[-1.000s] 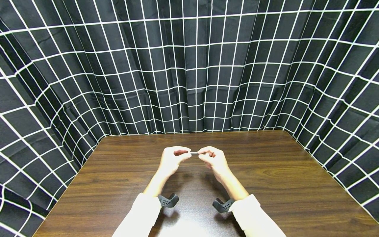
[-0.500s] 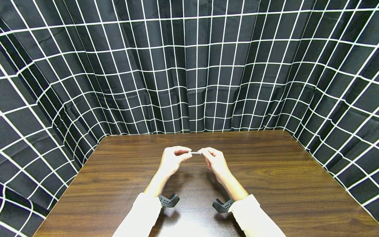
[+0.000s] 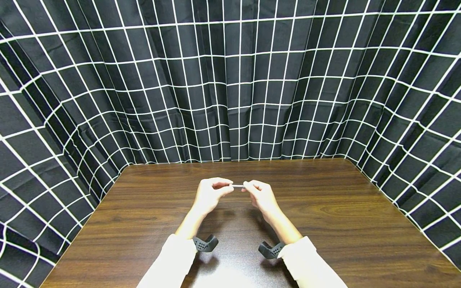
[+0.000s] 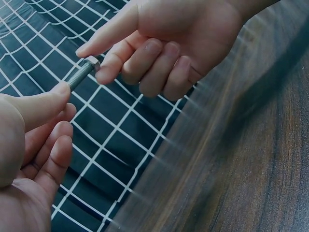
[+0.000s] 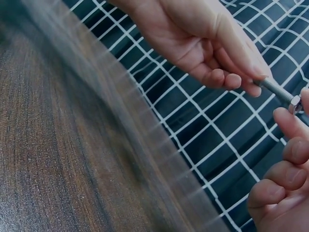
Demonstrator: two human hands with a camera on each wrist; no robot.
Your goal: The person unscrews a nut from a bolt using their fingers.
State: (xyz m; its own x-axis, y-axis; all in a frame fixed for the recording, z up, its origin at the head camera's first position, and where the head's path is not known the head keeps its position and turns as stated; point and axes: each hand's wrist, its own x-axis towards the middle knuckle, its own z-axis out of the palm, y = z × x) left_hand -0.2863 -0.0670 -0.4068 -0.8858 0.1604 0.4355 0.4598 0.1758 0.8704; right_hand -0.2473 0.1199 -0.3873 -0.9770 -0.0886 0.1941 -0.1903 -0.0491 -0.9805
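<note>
A grey metal bolt (image 4: 79, 76) with a threaded shank is held up between both hands, over the table in the head view. My left hand (image 3: 209, 194) pinches the far end of the shank between thumb and fingertips, which hide that end. On the other end sits a hexagonal piece (image 5: 294, 103); I cannot tell whether it is a nut or the bolt's head. My right hand (image 3: 262, 196) has its thumb and index finger on either side of this piece, with the other fingers curled loosely below, as the left wrist view shows.
A dark wood-grain table (image 3: 144, 208) spreads beneath the hands. Black curtain with a white grid (image 3: 230, 88) surrounds its back and sides. Each wrist wears a dark camera mount, the left one (image 3: 206, 243) and the right one (image 3: 271, 250).
The right thumb and fingers have shifted around the bolt's hexagonal end, first drawing together, then bringing the thumb over toward the left. The left hand has stayed put with its pinch.
</note>
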